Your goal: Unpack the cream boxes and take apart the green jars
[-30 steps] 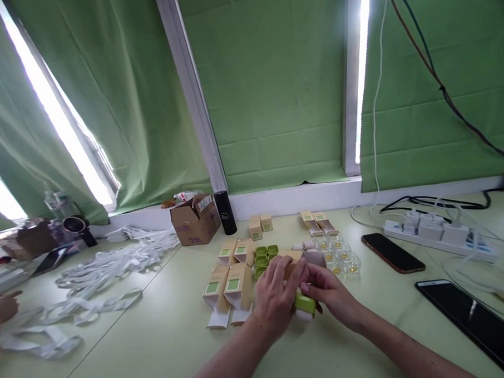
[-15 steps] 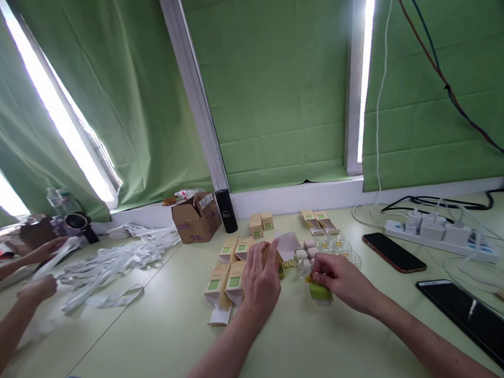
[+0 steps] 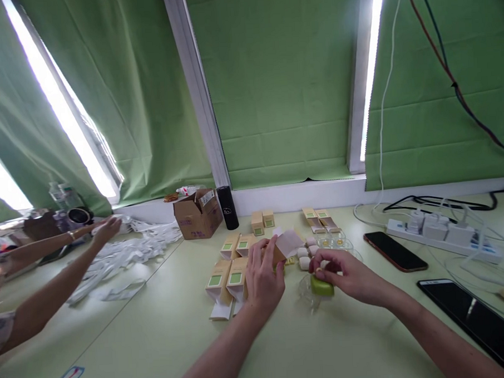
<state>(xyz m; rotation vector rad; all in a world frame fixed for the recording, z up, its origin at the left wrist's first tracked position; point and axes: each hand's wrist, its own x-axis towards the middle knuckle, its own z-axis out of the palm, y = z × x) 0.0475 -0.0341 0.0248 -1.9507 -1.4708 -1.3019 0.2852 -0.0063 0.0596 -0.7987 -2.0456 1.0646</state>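
Observation:
My left hand (image 3: 264, 277) is closed around a small kraft-paper box (image 3: 279, 256), whose pale flap (image 3: 289, 243) sticks up to the right. Part of a green piece shows beneath its fingers. Pinched in my right hand (image 3: 348, 275) is a small green rounded block (image 3: 322, 286), held low over the table. A clear plastic piece (image 3: 308, 296) lies beside and partly under that block. Just behind my right hand sit several whitish small blocks (image 3: 303, 257) and clear round plastic holders (image 3: 340, 242). Left of my left hand are several kraft boxes (image 3: 215, 280) with green labels and white open flaps.
More kraft boxes (image 3: 263, 218) stand farther back, near a brown carton (image 3: 198, 216) and a black cylinder (image 3: 227, 208). To the right lie two phones (image 3: 394, 251) and a power strip (image 3: 442, 237) with cables. A co-worker's arms (image 3: 67, 264) reach over white ribbons (image 3: 129, 255) at left.
My right hand has moved slightly right with the green block, and the clear plastic piece now shows beside it. The flap by my left hand stands higher. The co-worker's hands moved right over the ribbons.

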